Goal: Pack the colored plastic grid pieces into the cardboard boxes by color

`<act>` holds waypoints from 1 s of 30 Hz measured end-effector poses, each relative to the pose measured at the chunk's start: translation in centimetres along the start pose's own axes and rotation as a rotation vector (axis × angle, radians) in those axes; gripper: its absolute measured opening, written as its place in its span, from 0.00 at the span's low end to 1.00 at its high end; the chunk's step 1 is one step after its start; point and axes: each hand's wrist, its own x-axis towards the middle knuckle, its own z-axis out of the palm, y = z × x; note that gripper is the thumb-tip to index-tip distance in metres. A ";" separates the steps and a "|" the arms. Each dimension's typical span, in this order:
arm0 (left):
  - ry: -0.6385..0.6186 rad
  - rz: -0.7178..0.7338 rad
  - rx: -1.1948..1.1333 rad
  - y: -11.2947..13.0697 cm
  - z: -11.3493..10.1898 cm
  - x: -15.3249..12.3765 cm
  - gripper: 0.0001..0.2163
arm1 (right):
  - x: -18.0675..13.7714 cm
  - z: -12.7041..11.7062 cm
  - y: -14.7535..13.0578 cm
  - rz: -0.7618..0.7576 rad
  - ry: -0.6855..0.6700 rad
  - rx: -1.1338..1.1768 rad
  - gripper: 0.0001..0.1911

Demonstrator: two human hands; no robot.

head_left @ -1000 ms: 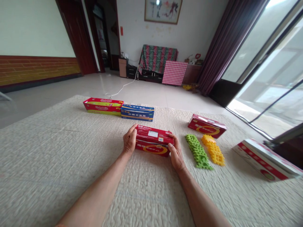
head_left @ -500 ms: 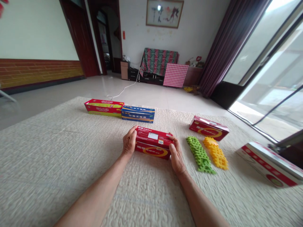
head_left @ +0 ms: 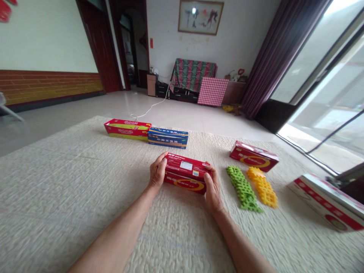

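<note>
A: What's the largest piece here, and where does it end?
B: A cream quilted cloth (head_left: 71,197). Its far edge runs beyond the glossy red oblong cardboard box (head_left: 182,172). Whether that box's underside touches the cloth, I can't tell.
A: How much room around that box?
B: A broad stretch of cloth to its left, more on its near side. The right is tighter.
A: Tighter with what?
B: Well to its right, a white oblong carton with a red band (head_left: 327,203). Beyond its right end, a matching red cardboard box (head_left: 254,156). Beyond its left end, a red-and-lime oblong box (head_left: 127,129); just past its far edge, a blue box with yellow stripes (head_left: 167,138).
A: Anything smaller?
B: Near its right end, a green plastic lattice strip (head_left: 241,185), then a yellow lattice strip (head_left: 260,182).
A: And the hands?
B: The left hand (head_left: 157,170) grips its left end, the right hand (head_left: 213,185) its right.
</note>
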 end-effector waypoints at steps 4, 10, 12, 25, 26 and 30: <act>-0.002 -0.012 -0.015 -0.1 0.0 0.0 0.19 | -0.1 0.3 -0.1 0.002 0.008 -0.025 0.18; 0.010 -0.003 -0.020 0.1 0.0 -0.1 0.19 | -0.2 0.5 -0.7 -0.019 0.004 -0.069 0.18; 0.019 -0.002 -0.022 0.2 0.0 -0.1 0.19 | -0.2 0.6 -0.8 -0.029 0.006 -0.079 0.18; -0.020 0.001 -0.026 0.5 0.2 -0.4 0.19 | 0.2 0.1 0.2 -0.012 0.038 -0.083 0.16; -0.030 0.003 -0.024 0.5 0.2 -0.5 0.19 | 0.3 0.0 0.2 -0.017 0.044 -0.091 0.16; -0.064 0.005 -0.014 0.5 0.3 -0.4 0.20 | 0.5 -0.1 -0.1 -0.023 0.069 -0.108 0.15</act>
